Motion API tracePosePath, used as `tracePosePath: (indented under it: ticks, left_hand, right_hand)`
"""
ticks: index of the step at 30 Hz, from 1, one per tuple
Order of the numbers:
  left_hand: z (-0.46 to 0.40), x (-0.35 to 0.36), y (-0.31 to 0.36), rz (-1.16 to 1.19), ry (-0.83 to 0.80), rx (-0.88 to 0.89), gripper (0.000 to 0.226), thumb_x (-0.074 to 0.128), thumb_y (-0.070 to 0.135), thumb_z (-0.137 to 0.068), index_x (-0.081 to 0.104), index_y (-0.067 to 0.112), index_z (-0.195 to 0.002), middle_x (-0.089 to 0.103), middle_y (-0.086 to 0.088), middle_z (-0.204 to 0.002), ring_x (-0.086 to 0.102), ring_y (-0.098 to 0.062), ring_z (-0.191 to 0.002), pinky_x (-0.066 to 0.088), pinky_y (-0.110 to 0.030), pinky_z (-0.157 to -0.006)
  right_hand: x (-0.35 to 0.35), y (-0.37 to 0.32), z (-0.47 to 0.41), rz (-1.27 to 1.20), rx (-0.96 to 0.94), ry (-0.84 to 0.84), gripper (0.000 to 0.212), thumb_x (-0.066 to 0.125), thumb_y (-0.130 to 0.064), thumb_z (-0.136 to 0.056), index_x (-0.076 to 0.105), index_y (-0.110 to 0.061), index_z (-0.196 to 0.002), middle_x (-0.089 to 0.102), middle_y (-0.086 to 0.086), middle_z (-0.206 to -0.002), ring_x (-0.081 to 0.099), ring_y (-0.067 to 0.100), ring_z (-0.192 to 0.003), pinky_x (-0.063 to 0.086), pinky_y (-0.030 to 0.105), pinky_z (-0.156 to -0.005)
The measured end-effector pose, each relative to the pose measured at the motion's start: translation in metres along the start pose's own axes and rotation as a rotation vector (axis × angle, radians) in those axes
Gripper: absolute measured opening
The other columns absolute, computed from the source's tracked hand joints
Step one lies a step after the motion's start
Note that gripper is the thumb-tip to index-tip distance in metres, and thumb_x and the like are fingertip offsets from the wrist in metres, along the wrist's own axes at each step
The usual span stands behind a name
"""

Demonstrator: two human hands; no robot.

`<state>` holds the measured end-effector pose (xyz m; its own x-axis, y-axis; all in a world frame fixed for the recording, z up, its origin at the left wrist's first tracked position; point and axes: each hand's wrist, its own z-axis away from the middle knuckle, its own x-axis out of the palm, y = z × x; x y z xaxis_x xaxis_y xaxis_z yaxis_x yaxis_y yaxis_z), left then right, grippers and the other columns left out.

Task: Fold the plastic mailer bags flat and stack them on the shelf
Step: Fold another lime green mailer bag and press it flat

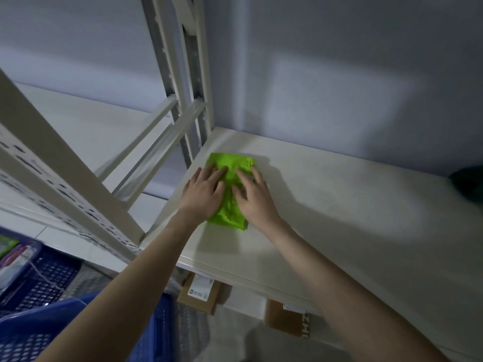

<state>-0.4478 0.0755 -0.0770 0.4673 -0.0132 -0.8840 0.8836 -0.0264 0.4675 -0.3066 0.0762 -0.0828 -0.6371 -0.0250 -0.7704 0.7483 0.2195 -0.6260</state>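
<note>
On the shelf [326,205], near its left end by the upright post [193,100], we see a green bag [231,205] lying folded and crumpled, with the left hand [202,193] and right hand [254,195] both spread flat on it, fingers fairly straight, pressing rather than gripping. We judge this bag nearly done and only being smoothed, while a blue basket [39,283] at lower left seems to hold more, so most stacking may remain. We note the shelf's front edge lies close behind the wrists, with bare board stretching right toward a dark thing [467,178].
</note>
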Motion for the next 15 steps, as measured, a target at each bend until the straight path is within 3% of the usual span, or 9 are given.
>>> tracePosePath:
  ticks: [3,8,12,15]
  left_hand:
    - [-0.006,0.011,-0.013,-0.032,-0.081,0.026,0.076,0.0,0.06,-0.082,0.013,0.029,-0.15,0.007,0.002,-0.159,0.004,-0.022,-0.146,0.009,-0.048,-0.118]
    - [-0.006,0.014,-0.01,-0.145,-0.125,-0.038,0.051,0.011,0.042,-0.1,-0.007,0.037,-0.148,-0.009,0.008,-0.158,-0.007,-0.02,-0.146,0.006,-0.046,-0.117]
    - [-0.01,0.011,-0.014,-0.248,-0.132,0.009,0.052,0.004,0.042,-0.099,-0.009,0.033,-0.149,-0.011,0.006,-0.158,-0.01,-0.023,-0.146,0.005,-0.052,-0.116]
    - [-0.011,0.006,-0.011,-0.352,-0.124,0.049,0.058,-0.004,0.047,-0.094,-0.003,0.032,-0.15,-0.011,0.007,-0.158,-0.014,-0.025,-0.145,0.0,-0.058,-0.113]
  right_hand:
    - [0.01,0.005,-0.003,0.108,-0.013,-0.033,0.051,0.042,-0.035,-0.098,0.033,-0.016,-0.145,0.016,0.02,-0.154,0.034,0.036,-0.133,0.025,0.037,-0.108]
    - [0.018,0.005,0.0,0.203,0.003,0.002,0.067,0.017,-0.052,-0.089,0.039,-0.019,-0.142,0.025,0.018,-0.152,0.046,0.037,-0.125,0.043,0.048,-0.095]
    - [0.011,0.006,-0.008,0.18,0.03,-0.1,0.055,0.032,-0.045,-0.098,0.022,-0.025,-0.149,0.006,0.01,-0.158,0.028,0.031,-0.138,0.032,0.045,-0.107]
    - [-0.008,0.004,-0.018,-0.02,0.062,-0.181,0.059,0.048,-0.033,-0.095,0.023,-0.025,-0.148,0.005,0.009,-0.158,0.017,0.027,-0.143,0.022,0.038,-0.113]
